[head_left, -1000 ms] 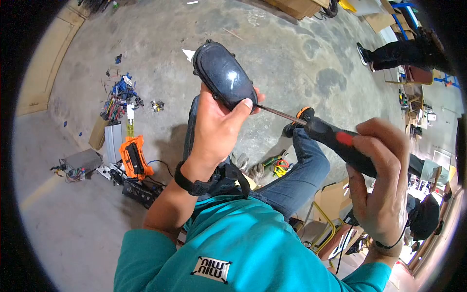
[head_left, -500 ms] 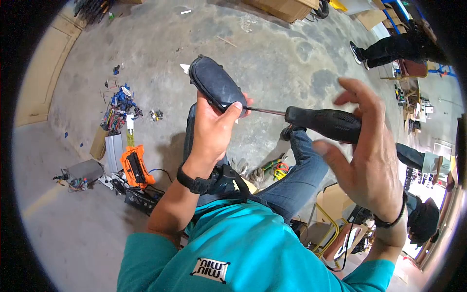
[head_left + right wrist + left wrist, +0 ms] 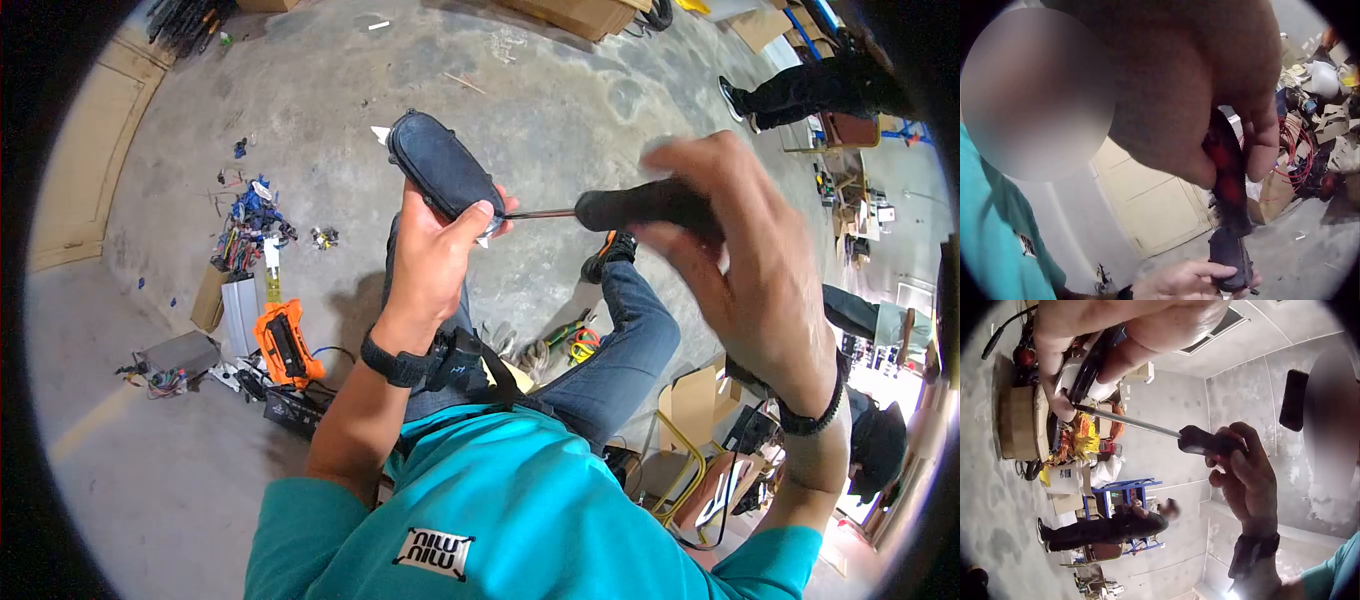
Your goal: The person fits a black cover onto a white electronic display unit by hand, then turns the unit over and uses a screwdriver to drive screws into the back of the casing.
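Note:
A black oval housing (image 3: 438, 158) with small lugs along its rim is gripped in my left hand (image 3: 436, 260), the thumb pressing on its near end. My right hand (image 3: 750, 240), slightly blurred, holds the dark handle of a screwdriver (image 3: 610, 208) between thumb and fingers. Its metal shaft points left, and the tip meets the housing's edge beside my left thumb. In the left wrist view the shaft of the screwdriver (image 3: 1129, 422) runs straight to that edge. Red patches show on the screwdriver (image 3: 1230, 178) handle in the right wrist view.
On the concrete floor at left lie a heap of wires and connectors (image 3: 250, 220), an orange-cased device (image 3: 283, 343) and a grey metal box (image 3: 180, 352). Gloves and pliers (image 3: 560, 340) lie between my legs. A person (image 3: 1110, 528) stands farther off; cardboard boxes (image 3: 570, 15) stand ahead.
The housing has shifted slightly down and left in the head view. My right hand has moved up and left, its fingers opening off the screwdriver handle and closing round it again.

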Available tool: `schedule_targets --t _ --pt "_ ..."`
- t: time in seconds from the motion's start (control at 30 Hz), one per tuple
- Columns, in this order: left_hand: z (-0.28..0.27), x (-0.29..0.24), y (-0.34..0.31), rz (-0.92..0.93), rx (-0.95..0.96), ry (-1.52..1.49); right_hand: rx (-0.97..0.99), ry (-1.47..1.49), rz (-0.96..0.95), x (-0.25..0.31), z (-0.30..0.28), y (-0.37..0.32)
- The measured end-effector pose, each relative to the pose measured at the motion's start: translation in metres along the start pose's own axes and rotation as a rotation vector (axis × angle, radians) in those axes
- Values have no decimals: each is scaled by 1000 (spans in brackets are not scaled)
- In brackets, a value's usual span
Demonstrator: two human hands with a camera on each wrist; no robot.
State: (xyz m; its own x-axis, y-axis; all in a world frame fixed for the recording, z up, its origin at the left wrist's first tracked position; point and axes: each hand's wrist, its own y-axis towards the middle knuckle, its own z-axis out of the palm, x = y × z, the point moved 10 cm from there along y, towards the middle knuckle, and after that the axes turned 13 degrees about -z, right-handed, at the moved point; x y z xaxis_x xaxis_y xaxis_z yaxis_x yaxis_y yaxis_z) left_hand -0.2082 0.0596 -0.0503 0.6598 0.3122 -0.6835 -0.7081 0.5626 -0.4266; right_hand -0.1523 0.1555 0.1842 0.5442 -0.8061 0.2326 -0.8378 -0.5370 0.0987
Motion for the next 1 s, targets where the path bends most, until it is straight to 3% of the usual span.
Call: schedule_targets --t 0.07,0.1,0.17,0.3,0.33,0.4,0.43,0.5,0.6,0.63,0.7,0.83,0.93,1.0 --pt "2 1 0 -10 13 12 38 37 520 -36 3 -17" --pt "1 2 1 -9 11 21 35 39 523 -34 2 -19" --pt "0 1 3 -10 6 34 -43 167 313 -16 -3 -9" --pt "-1 -3 2 -11 23 10 63 33 129 -8 0 -9" --pt "0 -5 1 7 25 15 62 34 130 -8 0 -7" --pt "0 -4 -1 -8 24 27 170 46 555 -41 7 -26" --pt "0 -4 -1 -22 18 34 169 47 556 -39 8 -27" --pt "1 -4 -2 -34 19 31 -76 52 267 -13 -11 -13" --pt "2 -4 -3 -34 27 31 -26 -42 92 -4 -12 -11" --pt "3 -5 -4 -24 37 36 -28 -43 92 -5 -14 -12" --pt "3 -3 -3 -27 38 41 175 27 400 -31 2 -30" --pt "4 0 -3 -45 41 64 119 -32 377 -26 -2 -28" --pt "3 1 -4 -56 34 57 -46 12 97 -1 -14 -14" --pt "5 1 -6 -39 39 65 -32 40 184 -8 -12 -20"
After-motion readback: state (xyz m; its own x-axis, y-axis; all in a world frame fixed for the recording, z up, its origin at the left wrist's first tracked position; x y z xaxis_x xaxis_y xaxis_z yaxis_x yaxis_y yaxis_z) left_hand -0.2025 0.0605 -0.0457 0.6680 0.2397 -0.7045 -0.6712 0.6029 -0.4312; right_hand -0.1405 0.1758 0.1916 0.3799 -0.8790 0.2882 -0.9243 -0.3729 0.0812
